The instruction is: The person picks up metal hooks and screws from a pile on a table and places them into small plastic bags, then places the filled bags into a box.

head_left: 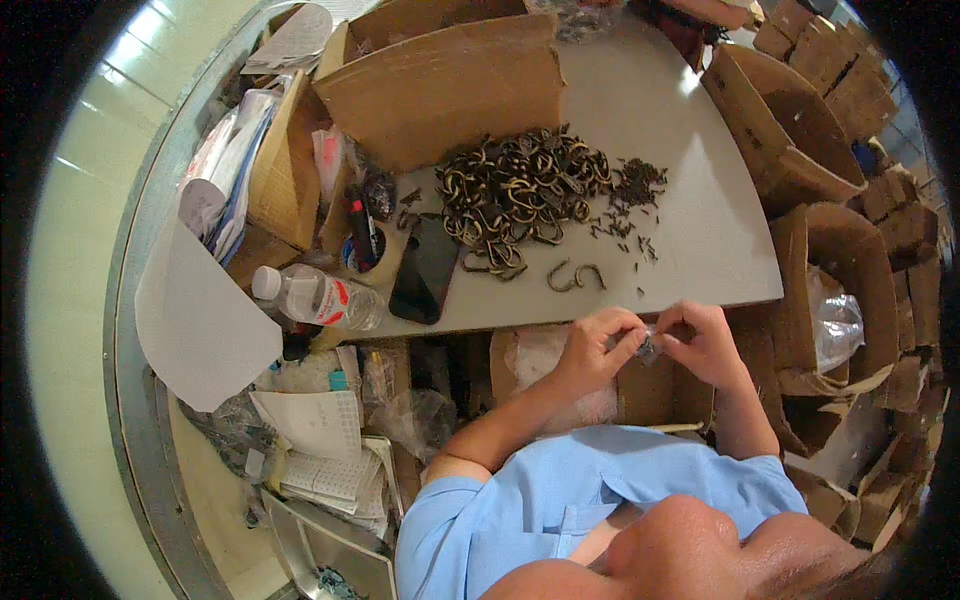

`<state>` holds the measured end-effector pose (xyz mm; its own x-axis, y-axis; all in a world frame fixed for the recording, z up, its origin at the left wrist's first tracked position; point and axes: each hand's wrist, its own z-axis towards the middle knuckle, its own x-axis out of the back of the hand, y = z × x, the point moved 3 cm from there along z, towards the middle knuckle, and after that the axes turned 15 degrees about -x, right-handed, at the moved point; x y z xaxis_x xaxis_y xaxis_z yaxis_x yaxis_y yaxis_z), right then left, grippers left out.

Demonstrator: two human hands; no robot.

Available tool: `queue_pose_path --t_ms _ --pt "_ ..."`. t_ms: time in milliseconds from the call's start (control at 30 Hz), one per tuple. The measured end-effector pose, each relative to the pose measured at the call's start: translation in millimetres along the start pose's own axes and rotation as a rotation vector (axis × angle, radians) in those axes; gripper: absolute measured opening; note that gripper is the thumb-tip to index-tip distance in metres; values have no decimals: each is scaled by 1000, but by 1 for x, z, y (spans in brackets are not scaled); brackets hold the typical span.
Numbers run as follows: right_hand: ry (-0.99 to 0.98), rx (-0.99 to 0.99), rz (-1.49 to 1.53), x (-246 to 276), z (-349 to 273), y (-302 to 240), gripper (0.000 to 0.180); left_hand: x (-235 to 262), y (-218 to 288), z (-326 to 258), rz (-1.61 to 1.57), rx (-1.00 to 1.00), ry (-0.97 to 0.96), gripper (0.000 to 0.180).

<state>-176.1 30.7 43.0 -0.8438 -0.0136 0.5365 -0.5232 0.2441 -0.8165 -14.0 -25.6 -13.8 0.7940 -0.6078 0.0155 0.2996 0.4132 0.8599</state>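
My left hand (597, 348) and my right hand (700, 342) meet just off the table's near edge. Both are closed, thumbs and fingertips pinching a small clear plastic bag (648, 350) between them. What the bag contains is too small to make out. On the table beyond my hands lie two loose bronze-coloured curved metal hooks (562, 276), apart from the others. Farther back is a large heap of similar hooks (515, 190). To its right, small dark screws (638, 183) form a pile, with several scattered toward me.
A cardboard box (450, 95) stands behind the heap. Left of it are a black phone (424, 272), a clear water bottle (318, 298) and a box of papers (280, 165). Open cartons (840, 235) line the right side. Below the table edge sits another carton (660, 393).
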Motion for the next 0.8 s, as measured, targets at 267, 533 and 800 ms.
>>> queue_pose_path --t_ms 267,533,800 --pt "-156 155 105 -11 -11 4 13 -5 12 1 1 -101 -92 14" --pt "-17 200 398 15 -3 21 14 48 19 63 154 -42 75 12" --pt "57 -11 433 10 -12 54 13 162 102 212 15 -473 723 9"
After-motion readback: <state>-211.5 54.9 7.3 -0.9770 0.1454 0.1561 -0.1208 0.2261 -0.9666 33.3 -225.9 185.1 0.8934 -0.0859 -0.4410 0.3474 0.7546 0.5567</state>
